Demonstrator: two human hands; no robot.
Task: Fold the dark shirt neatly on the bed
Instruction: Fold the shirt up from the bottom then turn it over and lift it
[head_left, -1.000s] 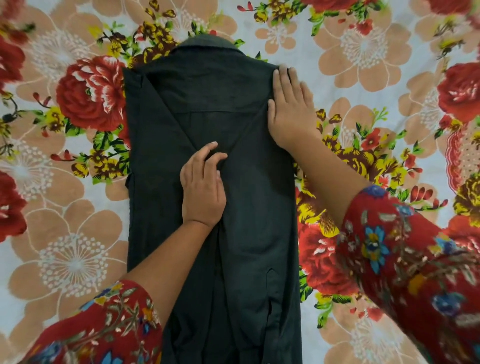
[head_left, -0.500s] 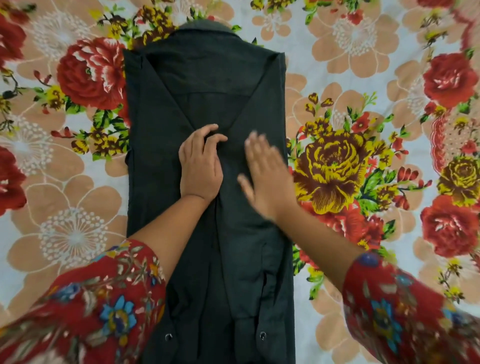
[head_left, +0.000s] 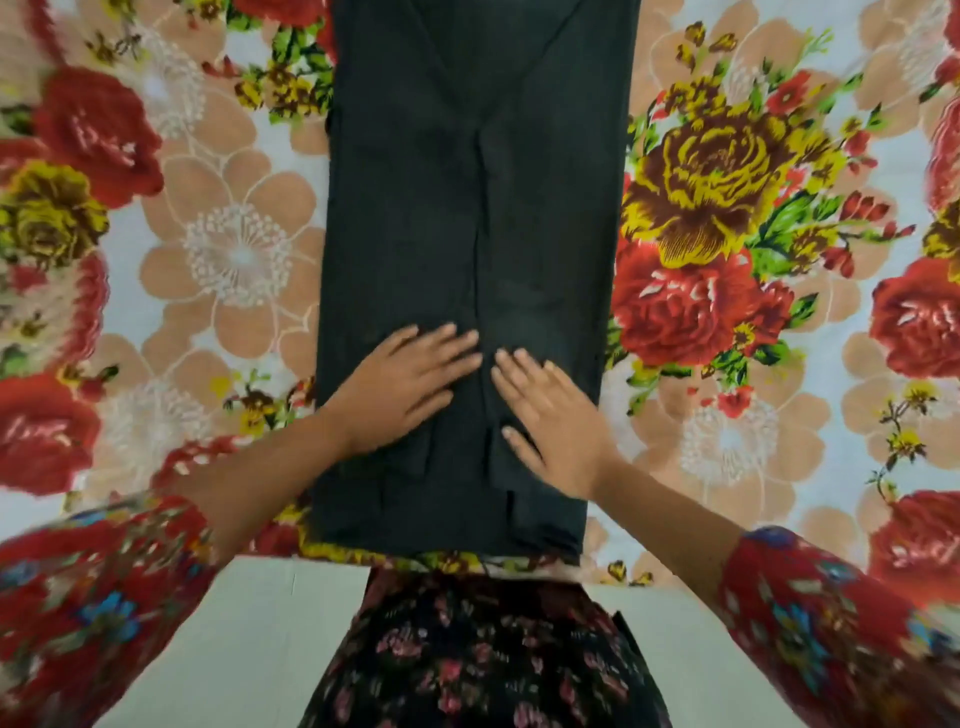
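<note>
A: What is worn on the arms?

B: A left sleeve (head_left: 98, 597) and a right sleeve (head_left: 831, 623) of red cloth are seen, printed with blue, green and pale flowers.

A: How far are the arms covered?

B: The sleeves are ended partway along the arms; the forearms down to the left hand (head_left: 410, 384) and right hand (head_left: 550, 421) are left uncovered.

A: And lower down?

B: A black garment (head_left: 483, 654) printed with small pink and red flowers is worn.
</note>
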